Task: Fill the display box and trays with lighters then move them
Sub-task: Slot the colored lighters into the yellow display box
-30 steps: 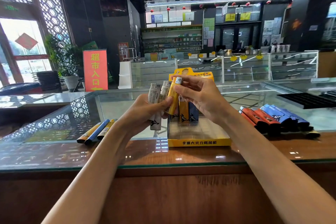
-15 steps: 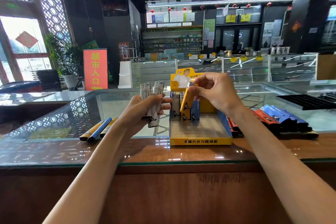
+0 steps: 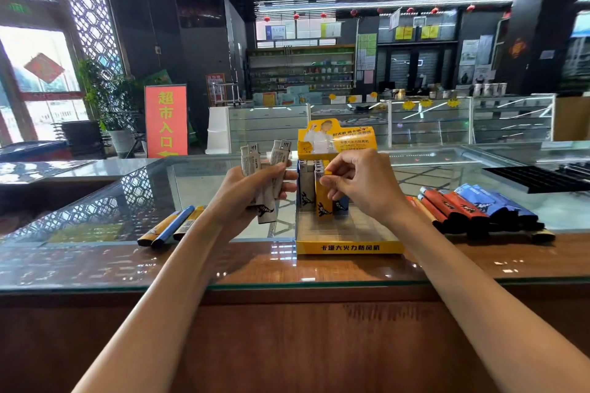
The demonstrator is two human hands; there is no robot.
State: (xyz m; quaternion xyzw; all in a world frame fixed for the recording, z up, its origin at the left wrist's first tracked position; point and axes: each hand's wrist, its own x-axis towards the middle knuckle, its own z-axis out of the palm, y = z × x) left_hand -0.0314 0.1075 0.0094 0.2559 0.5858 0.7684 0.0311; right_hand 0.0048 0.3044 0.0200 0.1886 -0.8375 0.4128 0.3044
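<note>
Left hand: your left hand point(image 3: 252, 191) is up just left of the display box point(image 3: 348, 247), fingers and thumb wrapped round a little bunch of white lighters point(image 3: 266, 198). Their tops fan out above your fist and the bottoms poke out below.
Right hand: your right hand point(image 3: 360, 188) hangs over the back of the box with its fingers curled. Thumb and fingertips are pinching the top of a yellow lighter point(image 3: 323, 201).
Yellow lighter: it's standing upright inside the box, bottom down in the tray grid, right in front of the back row.
Neighbours: a standing white one point(image 3: 307, 188) is just on its left and a blue lighter point(image 3: 341, 206) just on its right, with more behind them against the box's yellow backing card.
Left of the box: three loose lighters point(image 3: 172, 226) (yellow, blue, yellow) lie side by side on the glass counter point(image 3: 95, 201), well apart from the box.
Right of the box: a heap of red and blue lighters point(image 3: 472, 206) lies flat nearby.
In the way: your right hand covers the right part of the standing rows, so can't count them. Your right forearm also cuts across the heap's nearest end.
</note>
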